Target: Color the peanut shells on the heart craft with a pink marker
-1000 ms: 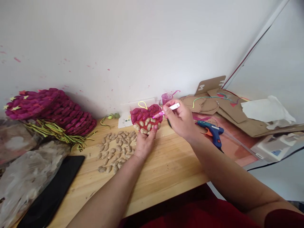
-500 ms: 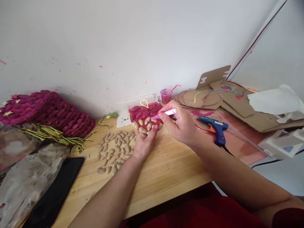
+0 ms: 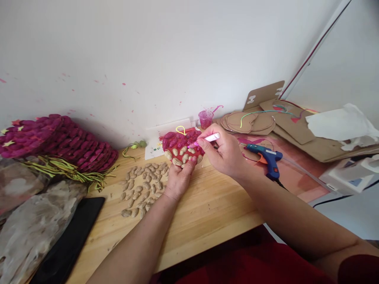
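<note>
My left hand [image 3: 179,180] grips the lower edge of a red cutout covered with peanuts [image 3: 177,142], thumb on its front. Its upper peanuts are magenta, while the lower ones are bare tan shells. A yellow cord loop [image 3: 181,129] stands at the top. Between the fingers of my right hand [image 3: 224,153] is a white-handled paintbrush [image 3: 212,137]. The brush's pink tip meets the front of the cutout near the boundary between painted and bare peanuts. Behind the cutout, a plastic cup of magenta paint [image 3: 206,119] stands by the wall.
Loose peanuts [image 3: 145,185] lie left of my left hand. Farther left are stacked magenta peanut pieces [image 3: 79,142], plastic bags [image 3: 44,221] and a black flat object [image 3: 74,236]. At right lie a blue glue gun [image 3: 268,156], cardboard cutouts [image 3: 237,121] and cardboard sheets [image 3: 296,126].
The view has shifted slightly. Both hands keep their grips, and the brush tip has moved a little across the cutout's front.
</note>
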The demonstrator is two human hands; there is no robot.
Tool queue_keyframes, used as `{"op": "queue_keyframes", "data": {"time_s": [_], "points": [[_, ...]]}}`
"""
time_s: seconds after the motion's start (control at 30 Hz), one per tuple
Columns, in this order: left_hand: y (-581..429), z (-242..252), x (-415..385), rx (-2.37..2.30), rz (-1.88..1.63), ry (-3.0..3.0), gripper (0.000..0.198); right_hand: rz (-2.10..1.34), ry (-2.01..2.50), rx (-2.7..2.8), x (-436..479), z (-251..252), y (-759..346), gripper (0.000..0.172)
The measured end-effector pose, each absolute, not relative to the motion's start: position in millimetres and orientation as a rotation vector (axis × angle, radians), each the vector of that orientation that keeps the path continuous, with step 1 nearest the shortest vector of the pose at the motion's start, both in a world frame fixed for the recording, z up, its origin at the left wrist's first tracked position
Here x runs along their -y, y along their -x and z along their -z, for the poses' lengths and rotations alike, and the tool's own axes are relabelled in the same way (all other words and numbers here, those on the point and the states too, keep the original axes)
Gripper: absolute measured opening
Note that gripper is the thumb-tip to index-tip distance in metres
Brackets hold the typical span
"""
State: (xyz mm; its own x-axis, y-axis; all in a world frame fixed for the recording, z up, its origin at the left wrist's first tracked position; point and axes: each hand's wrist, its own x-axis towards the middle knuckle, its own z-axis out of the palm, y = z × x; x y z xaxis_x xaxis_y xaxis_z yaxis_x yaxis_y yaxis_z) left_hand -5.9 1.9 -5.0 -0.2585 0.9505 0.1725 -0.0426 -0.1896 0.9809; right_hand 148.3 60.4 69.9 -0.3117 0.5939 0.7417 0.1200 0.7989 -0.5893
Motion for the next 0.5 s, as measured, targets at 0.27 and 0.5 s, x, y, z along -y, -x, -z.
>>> {"op": "queue_keyframes", "data": {"time_s": [0.27, 0.5], "points": [[6.7, 4.8, -2.5, -1.276, -1.578, -1.269, 0.036, -0.544, 0.567, 1.833, -60.7, -69.9, -148.4, 0.014], [6.9, 2.9, -1.2, -1.314, -1.578, -1.313, 0.032, -0.467, 0.615, 1.829, -60.0, -69.7, -148.5, 0.012]]}}
